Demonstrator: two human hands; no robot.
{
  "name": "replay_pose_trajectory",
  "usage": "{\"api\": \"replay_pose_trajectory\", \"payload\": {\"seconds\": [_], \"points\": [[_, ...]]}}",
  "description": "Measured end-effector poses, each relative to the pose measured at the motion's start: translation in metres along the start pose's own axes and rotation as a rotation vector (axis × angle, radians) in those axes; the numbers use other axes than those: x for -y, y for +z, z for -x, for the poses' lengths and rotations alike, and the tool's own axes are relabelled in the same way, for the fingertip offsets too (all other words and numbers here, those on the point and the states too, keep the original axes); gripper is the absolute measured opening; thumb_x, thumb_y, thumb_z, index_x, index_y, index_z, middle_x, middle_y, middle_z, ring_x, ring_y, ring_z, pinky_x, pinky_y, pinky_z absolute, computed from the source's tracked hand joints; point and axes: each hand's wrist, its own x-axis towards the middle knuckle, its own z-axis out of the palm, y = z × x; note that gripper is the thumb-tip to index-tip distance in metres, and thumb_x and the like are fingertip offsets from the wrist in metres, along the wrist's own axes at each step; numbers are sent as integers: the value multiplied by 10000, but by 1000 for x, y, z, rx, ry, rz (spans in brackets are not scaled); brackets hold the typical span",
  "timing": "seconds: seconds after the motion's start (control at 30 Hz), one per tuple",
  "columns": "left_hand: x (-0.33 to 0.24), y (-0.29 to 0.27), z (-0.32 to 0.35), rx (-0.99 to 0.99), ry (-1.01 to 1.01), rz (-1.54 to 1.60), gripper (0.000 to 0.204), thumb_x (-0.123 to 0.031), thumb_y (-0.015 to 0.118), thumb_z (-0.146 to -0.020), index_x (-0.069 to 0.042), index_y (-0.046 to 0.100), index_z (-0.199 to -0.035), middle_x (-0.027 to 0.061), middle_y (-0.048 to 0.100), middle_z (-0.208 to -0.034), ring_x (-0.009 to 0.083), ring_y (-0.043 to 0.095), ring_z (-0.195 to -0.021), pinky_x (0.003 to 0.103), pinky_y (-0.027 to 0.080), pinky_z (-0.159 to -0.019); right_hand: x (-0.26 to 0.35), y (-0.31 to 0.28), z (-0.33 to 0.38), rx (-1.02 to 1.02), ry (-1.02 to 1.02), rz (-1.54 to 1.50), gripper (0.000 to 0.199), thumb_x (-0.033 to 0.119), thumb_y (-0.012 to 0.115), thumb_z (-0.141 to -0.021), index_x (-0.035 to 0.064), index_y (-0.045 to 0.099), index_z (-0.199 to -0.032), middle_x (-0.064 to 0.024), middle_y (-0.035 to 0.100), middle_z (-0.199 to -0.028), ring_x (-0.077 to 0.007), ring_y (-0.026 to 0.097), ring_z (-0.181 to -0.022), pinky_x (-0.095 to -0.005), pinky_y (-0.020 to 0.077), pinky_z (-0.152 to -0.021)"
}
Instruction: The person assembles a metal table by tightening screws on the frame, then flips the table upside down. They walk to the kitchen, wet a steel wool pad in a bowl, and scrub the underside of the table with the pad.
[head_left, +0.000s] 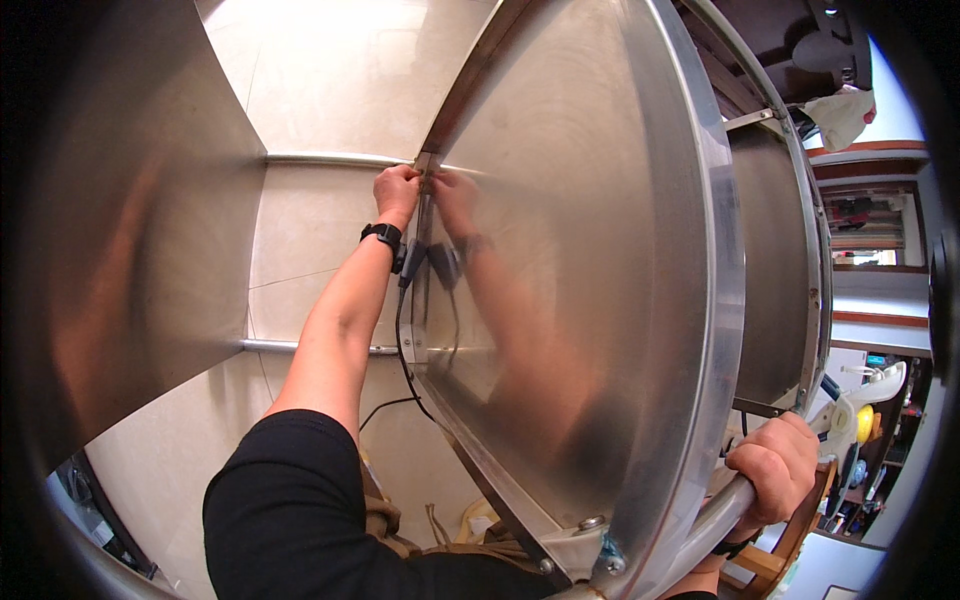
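Note:
A metal cart with several shiny steel panels stands tilted in front of me. Stretched far forward, my left hand (397,192) has its fingers pinched at the rim of the middle panel (590,230), where a thin crossbar (335,158) meets it. Whatever those fingertips hold is too small to make out. The panel mirrors this hand and arm. At the lower right, my right hand (775,468) wraps round the cart's bent metal tube handle (712,528). A black cable (402,335) with a thick dark connector hangs beside my left wristband (383,234).
Another steel panel (160,230) rises at the left, and a second crossbar (300,346) runs nearer me. Pale floor tiles (340,60) lie behind. At the right are a shelf with tools (880,470) and a wooden frame (790,545). Brown straps (470,545) lie below.

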Motion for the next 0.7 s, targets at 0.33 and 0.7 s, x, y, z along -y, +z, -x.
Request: {"api": "replay_pose_trajectory", "payload": {"seconds": [0.33, 0.7], "points": [[18, 0, -14, 266, -308, 377, 167, -220, 753, -841, -53, 758, -834, 37, 713, -699, 113, 633, -577, 286, 510, -571, 1, -1, 1, -8, 14, 30, 367, 395, 597, -753, 96, 464, -587, -18, 392, -468, -161, 395, -401, -289, 269, -451], [10, -20, -16, 601, -509, 507, 335, -398, 709, -917, -82, 703, -805, -43, 530, -603, 74, 394, -477, 270, 301, -436, 0, -1, 1, 4, 20, 34, 389, 416, 607, -759, 98, 465, -587, -18, 391, -465, -160, 396, -393, -286, 272, -446]]}}
